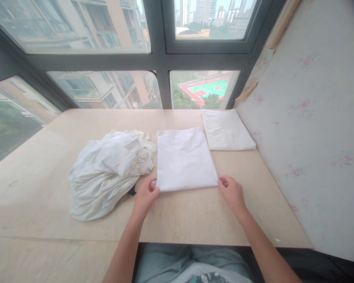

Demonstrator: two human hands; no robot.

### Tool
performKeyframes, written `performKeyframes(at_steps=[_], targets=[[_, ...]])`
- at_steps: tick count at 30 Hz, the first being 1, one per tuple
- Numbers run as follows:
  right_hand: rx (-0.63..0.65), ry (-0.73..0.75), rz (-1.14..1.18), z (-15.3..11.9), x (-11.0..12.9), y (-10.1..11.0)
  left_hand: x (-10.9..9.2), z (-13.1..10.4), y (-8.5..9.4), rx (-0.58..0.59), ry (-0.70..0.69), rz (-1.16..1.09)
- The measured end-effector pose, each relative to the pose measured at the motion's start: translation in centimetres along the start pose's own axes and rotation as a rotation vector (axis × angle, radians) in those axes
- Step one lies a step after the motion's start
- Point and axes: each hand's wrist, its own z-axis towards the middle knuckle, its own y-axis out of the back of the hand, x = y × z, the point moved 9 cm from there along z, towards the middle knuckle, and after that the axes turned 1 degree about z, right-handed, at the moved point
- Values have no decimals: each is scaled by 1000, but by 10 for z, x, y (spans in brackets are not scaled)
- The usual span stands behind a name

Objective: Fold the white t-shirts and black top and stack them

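Note:
A white cloth [184,159], folded into a flat near-square, lies in front of me on the pale counter. My left hand [146,195] pinches its near left corner between thumb and fingers. At the near right corner, my right hand [230,191] has its fingertips closed on the edge in the same way. Just left of the folded cloth is a loose, crumpled heap of off-white fabric [106,173]. Beyond it to the right rests a second folded white cloth [228,130], close to the wall. Whether these are garments or plain cloths I cannot tell.
The counter [191,220] runs up to dark-framed windows [162,61] at the back. A wall with floral paper [312,129] bounds the right side. A small black item [132,191] pokes out from under the crumpled heap, near my left hand.

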Motion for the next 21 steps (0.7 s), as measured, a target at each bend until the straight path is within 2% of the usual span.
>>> performKeyframes(at_steps=[4,8,10,13,16,21], targets=[[51,6,-56,-2,2,-1,-2,-5,4,-32,28,10],[-6,82,-209,-2,17,3,-8,-1,3,-40,59,-30],[-17,75,-274,-1,22,3,-10,3,-5,19,87,-65],[50,22,-306,9,25,-4,-14,9,-20,148,115,-129],[114,-30,-231,25,25,-10,-17,12,-28,228,126,-181],[313,-6,-37,39,31,-26,-17,9,-30,296,139,-229]])
